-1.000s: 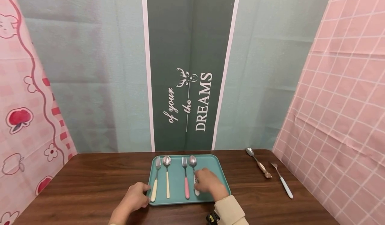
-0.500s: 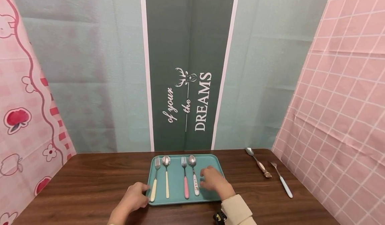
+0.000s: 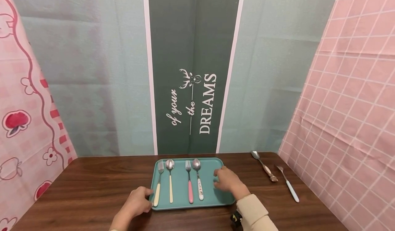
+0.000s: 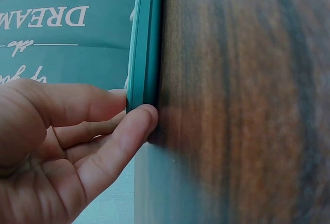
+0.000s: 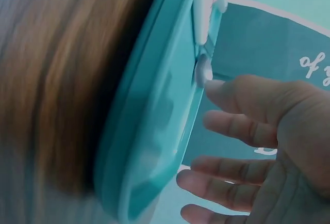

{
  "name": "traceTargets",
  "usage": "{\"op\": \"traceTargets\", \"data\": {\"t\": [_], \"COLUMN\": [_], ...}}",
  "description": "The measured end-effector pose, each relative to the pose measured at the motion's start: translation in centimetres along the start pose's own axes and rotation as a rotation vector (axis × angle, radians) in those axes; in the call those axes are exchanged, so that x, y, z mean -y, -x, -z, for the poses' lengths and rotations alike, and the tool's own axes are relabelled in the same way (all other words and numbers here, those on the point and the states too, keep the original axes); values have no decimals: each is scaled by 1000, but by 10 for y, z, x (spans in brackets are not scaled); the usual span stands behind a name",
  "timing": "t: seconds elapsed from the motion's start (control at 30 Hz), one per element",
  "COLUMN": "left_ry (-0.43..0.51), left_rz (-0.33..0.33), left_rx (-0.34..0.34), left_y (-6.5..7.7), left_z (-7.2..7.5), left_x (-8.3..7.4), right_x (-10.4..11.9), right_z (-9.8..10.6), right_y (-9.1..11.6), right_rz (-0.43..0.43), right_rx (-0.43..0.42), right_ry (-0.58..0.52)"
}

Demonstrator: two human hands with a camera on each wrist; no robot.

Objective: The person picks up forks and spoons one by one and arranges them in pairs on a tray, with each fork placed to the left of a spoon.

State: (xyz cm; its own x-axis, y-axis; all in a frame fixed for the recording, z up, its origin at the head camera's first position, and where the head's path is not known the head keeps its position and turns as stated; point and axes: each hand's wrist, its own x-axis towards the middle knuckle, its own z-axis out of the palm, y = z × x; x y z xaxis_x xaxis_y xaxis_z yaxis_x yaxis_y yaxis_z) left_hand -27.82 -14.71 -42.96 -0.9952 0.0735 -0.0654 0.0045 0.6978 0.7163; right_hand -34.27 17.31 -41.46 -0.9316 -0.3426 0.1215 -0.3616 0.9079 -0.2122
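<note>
A teal tray (image 3: 179,176) lies on the table with two forks and two spoons set in it. My left hand (image 3: 139,201) pinches the tray's near left corner, thumb and finger at the rim in the left wrist view. From left to right are a cream-handled fork (image 3: 158,186), a cream-handled spoon (image 3: 170,186), a pink-handled fork (image 3: 190,186) and a spoon with a patterned white handle (image 3: 200,186). My right hand (image 3: 227,179) hovers over the tray's right side, fingers spread and holding nothing in the right wrist view.
On the brown wooden table (image 3: 102,183), right of the tray, lie a spoon with a brown figured handle (image 3: 267,171) and a fork with a pale blue handle (image 3: 291,190). Fabric hangings stand behind and on both sides.
My right hand has let go of the patterned-handled spoon and moved right, away from it. The left hand stays at the tray's corner.
</note>
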Motion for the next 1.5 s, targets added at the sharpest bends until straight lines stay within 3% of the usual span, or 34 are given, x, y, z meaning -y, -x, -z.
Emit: {"op": "traceTargets", "data": {"t": [0.13,0.83,1.13,1.4,1.5], "left_ry": [6,-7,0,15,11], "left_rz": [-6,9,8,-16,-11], "left_rx": [-2,10,21,11,10], "left_y": [0,1,1,1,2], "left_z": [-1,1,-2,-4,-3], "left_x": [0,-2,-4,-5,-5], "right_x": [-6,-71,-98,-115,-120], "right_z": [5,14,20,25,26], "right_y": [1,33,52,61,62], "right_rz": [11,-141,-170,-239,-259], "right_rx": [-24,-30,-75,-64,-62], "right_ry": [31,-12,37,114,92]}}
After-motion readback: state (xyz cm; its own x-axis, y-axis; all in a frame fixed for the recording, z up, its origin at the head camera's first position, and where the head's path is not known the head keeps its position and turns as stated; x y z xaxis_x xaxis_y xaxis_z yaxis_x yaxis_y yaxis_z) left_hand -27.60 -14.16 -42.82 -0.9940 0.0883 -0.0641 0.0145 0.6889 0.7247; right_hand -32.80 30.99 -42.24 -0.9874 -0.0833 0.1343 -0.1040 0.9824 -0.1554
